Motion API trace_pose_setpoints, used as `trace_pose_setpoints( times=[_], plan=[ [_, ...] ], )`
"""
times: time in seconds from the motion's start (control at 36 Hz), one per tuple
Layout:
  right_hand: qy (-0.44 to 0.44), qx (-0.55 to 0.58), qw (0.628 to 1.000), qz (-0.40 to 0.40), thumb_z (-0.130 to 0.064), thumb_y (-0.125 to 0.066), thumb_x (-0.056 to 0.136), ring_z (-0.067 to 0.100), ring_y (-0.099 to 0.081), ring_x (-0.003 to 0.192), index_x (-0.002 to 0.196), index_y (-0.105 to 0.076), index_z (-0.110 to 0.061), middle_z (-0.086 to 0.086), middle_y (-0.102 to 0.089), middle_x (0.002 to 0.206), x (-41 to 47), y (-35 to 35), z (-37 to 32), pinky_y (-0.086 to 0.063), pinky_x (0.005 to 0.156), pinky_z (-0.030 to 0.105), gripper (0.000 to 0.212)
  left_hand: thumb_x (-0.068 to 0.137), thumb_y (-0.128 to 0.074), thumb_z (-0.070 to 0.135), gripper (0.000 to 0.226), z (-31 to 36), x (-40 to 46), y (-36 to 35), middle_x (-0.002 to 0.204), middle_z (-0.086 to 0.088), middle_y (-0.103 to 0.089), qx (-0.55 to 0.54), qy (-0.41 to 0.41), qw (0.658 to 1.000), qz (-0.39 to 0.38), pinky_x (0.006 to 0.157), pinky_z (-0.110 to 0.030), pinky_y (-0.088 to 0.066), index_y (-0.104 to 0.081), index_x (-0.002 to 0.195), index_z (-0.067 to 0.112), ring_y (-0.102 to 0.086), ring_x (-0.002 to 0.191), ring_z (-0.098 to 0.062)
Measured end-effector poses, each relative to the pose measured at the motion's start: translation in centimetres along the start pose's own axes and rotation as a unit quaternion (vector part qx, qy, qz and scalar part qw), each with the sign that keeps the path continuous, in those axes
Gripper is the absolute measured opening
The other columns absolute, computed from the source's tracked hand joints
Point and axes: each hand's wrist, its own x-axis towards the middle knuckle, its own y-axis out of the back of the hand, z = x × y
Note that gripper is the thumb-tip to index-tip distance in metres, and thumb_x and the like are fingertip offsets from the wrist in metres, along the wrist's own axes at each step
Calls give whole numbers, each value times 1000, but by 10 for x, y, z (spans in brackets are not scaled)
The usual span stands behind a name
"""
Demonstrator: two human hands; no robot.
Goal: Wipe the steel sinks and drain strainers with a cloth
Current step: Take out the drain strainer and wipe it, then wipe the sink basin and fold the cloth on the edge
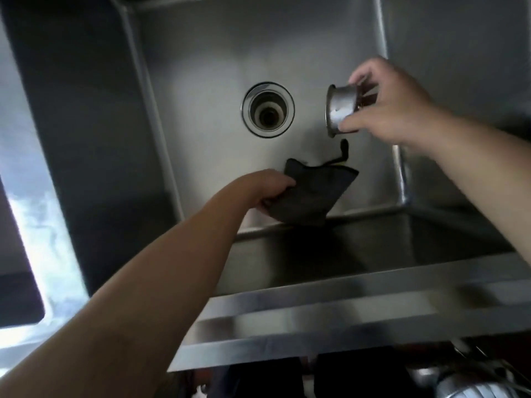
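Steel sink [201,67]: near wall, left hand [273,189] with fingers curled, gripping a dark cloth [310,193]; farther right, right hand [393,110] pinching the drain strainer [340,110] above the basin, beside the open drain [267,109].

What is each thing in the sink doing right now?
drain strainer: lifted out, tipped on its side, held by the right hand
drain hole: open, no strainer in it
cloth: dark, crumpled, gripped by the left hand
steel sink: holds no standing water
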Motion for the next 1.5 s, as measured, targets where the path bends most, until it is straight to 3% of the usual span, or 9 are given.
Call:
trace_pose_setpoints(
  times=[0.11, 0.19, 0.33, 0.61, 0.83, 1.06, 1.31, 1.42, 1.5],
  plan=[
    [-109, 60, 990, -61, -27, -86, 65, 20, -59, 105, 135, -55, -24, 2, -60, 119, 14, -36, -1, -47, 75, 25, 77, 91, -55, 31, 32, -23, -4, 44, 118, -15, -67, 191, -57, 964, 176, 85, -39, -56, -63, 113, 10, -65, 102, -33],
    [-145, 125, 979, -64, -20, -85, 64, 25, -67, 103, 100, -70, -18, 7, -70, 105, 25, -59, -4, -54, 88, 38, 39, 92, -52, 27, 40, -36, -9, 67, 128, -14, -61, 170, -128, 933, 289, 88, -34, -44, -55, 130, 18, -58, 113, -33],
    [-181, 203, 961, -50, -7, -81, 67, 29, -70, 104, 91, -61, -17, 12, -71, 107, 45, -84, -9, -55, 93, 43, 32, 93, -61, 33, 28, -39, -6, 71, 118, -5, -66, 146, -190, 947, 215, 82, -26, -41, -67, 116, 18, -59, 104, -22],
    [-34, 40, 998, -22, -21, -88, 61, 25, -59, 111, 123, -54, -27, 3, -60, 122, 85, -119, -18, -51, 91, 32, 71, 89, -61, 21, 62, -62, 14, 61, 113, -5, -60, -10, -227, 947, 226, 82, -27, -42, -39, 146, 31, -57, 100, -23],
    [25, -140, 989, 34, -45, -87, 63, 28, -29, 136, 137, -48, -39, -1, -37, 147, 93, -150, -3, -23, 104, 35, 84, 82, -75, 46, 50, -78, 14, 60, 117, -3, -65, 88, -209, 966, 126, 92, -31, -47, -60, 126, 26, -61, 108, -23],
    [25, -206, 978, 4, -57, -82, 66, 26, -3, 151, 153, -10, -51, 2, -3, 166, 94, -152, 14, -11, 117, 47, 113, 80, -72, 53, 48, -72, 25, 37, 124, -6, -48, 340, -226, 886, 222, 96, -38, -30, -59, 119, 28, -40, 119, -30],
    [16, -170, 985, -4, -49, -76, 80, 25, -27, 147, 149, -40, -28, 3, -26, 162, 66, -135, 23, -23, 116, 45, 80, 70, -75, 7, 26, -61, 3, 46, 69, 2, -54, 44, -283, 949, 133, 62, -31, -41, -51, 75, 14, -51, 68, -19],
    [-56, 81, 969, -225, -47, -81, 77, 14, -66, 112, 112, -73, -32, -5, -73, 116, 32, -117, 12, -48, 102, 33, 38, 77, -63, -12, 29, -49, -10, 57, 72, -7, -57, -163, -279, 940, 113, 62, -32, -42, -51, 84, 14, -51, 67, -20],
    [-55, 104, 945, -306, -30, -89, 69, 16, -70, 97, 120, -67, -33, -1, -72, 107, 22, -104, 8, -55, 81, 23, 55, 81, -55, -18, 40, -42, -22, 69, 78, -12, -62, -215, -290, 930, 65, 57, -29, -46, -57, 97, 19, -56, 68, -23]
  ],
)
